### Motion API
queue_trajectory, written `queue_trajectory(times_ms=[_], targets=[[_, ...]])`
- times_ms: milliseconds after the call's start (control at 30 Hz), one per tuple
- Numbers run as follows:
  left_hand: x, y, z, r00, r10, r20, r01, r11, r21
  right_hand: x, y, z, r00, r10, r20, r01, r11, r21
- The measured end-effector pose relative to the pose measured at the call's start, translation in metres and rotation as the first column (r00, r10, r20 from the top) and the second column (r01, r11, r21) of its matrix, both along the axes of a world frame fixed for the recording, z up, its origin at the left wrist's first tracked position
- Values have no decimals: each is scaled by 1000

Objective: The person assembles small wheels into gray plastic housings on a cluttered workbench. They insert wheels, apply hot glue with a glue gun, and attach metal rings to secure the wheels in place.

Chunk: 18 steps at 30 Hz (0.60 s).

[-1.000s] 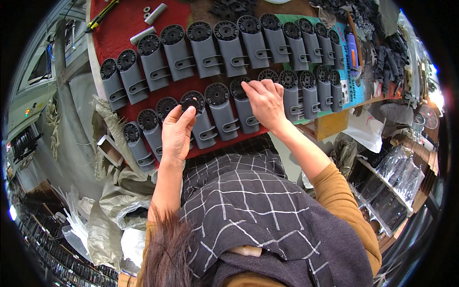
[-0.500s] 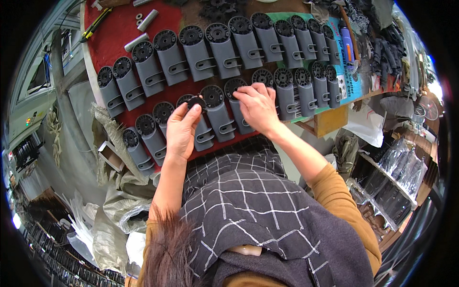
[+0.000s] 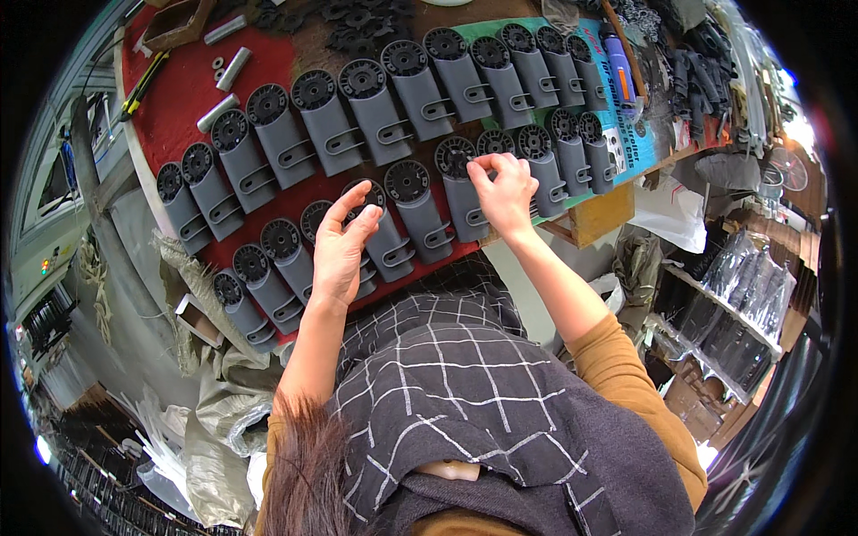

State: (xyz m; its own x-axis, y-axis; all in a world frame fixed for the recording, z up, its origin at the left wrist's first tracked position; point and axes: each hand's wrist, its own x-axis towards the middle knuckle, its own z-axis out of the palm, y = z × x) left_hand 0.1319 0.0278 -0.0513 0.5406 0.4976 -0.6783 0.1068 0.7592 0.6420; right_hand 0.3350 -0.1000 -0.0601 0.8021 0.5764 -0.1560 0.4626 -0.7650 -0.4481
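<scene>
My left hand (image 3: pixel 340 259) is raised over the near row of grey plastic tubes with its thumb and forefinger apart. No held thing shows in it. Behind its fingertips stands a tube with a round black slotted end (image 3: pixel 390 243). My right hand (image 3: pixel 506 195) pinches its fingertips together beside the black round end of another grey tube (image 3: pixel 458 159). Whatever those fingertips hold, if anything, is too small or hidden to make out. Between both hands lies one more grey tube (image 3: pixel 420 205), with a looped slot tab at its lower end.
A far row of similar grey tubes (image 3: pixel 338 134) crosses the red-covered table (image 3: pixel 165 116). Metal cylinders (image 3: pixel 234 69), washers and a yellow-black cutter knife (image 3: pixel 145 87) lie at far left. Black parts are piled (image 3: pixel 362 25) at the back. A purple bottle (image 3: pixel 618 64) stands at right.
The small black piece no longer shows in my left hand, whose fingers have spread. My right hand has shifted slightly right. The view has turned a little, moving the tubes in the picture.
</scene>
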Motion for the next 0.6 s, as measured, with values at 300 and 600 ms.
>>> queue_trajectory(times_ms=[300,600], targets=[[11,4,4,999,24,-33,-24,1000,15,-6,18,-19,963,126,236,-124,992,-21],[11,10,-4,998,56,31,-56,998,-8,-16,-5,-16,828,471,305,-411,879,-242]])
